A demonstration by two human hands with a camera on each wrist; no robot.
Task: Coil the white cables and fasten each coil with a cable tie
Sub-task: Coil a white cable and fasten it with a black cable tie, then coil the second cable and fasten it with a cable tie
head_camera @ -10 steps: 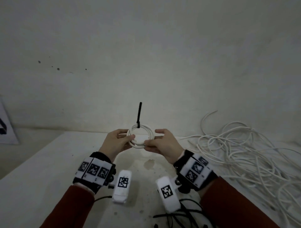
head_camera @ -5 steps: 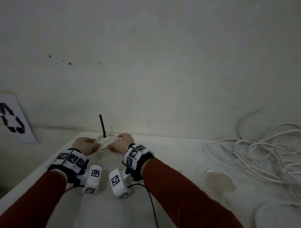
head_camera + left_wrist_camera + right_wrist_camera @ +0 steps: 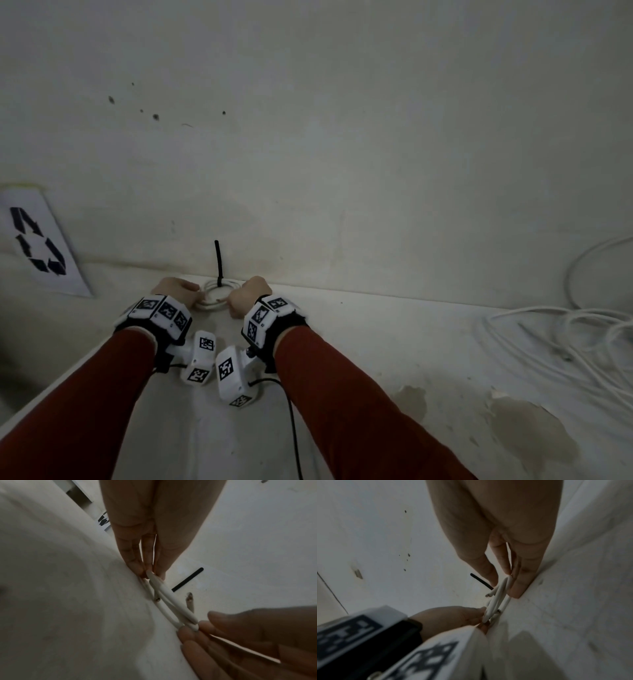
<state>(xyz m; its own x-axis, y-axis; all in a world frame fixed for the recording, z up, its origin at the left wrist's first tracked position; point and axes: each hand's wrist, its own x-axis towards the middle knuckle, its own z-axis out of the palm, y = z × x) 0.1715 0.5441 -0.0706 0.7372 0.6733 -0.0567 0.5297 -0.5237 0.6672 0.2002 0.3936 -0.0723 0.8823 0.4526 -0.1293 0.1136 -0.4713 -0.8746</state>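
Two hands hold a small white cable coil [image 3: 215, 295] at the far edge of the white table [image 3: 359, 342], close to the wall [image 3: 342, 137]. The left hand [image 3: 176, 289] pinches the left side of the coil with its thumb and fingertips, and the fingers are almost straight and pressed close together. The right hand [image 3: 247, 294] pinches the right side of the coil in the same way. In the left wrist view the left hand's fingertips [image 3: 137, 568] touch the table while they grip the loops, and the coil [image 3: 169, 605] lies low, at or just over the table top. A black cable tie [image 3: 218, 263] is wrapped on the far side of the coil, and its long tail stands up in front of the wall. Two cut cable ends [image 3: 189, 599] poke out of the coil, and you can see the bare tips. The loops look a bit loose and spread apart between the two hands. Off to the right, well apart from the hands, a big messy pile of loose white cables [image 3: 561, 335] lies on the table. A white sign with black arrows [image 3: 37, 243] leans by the wall on the left
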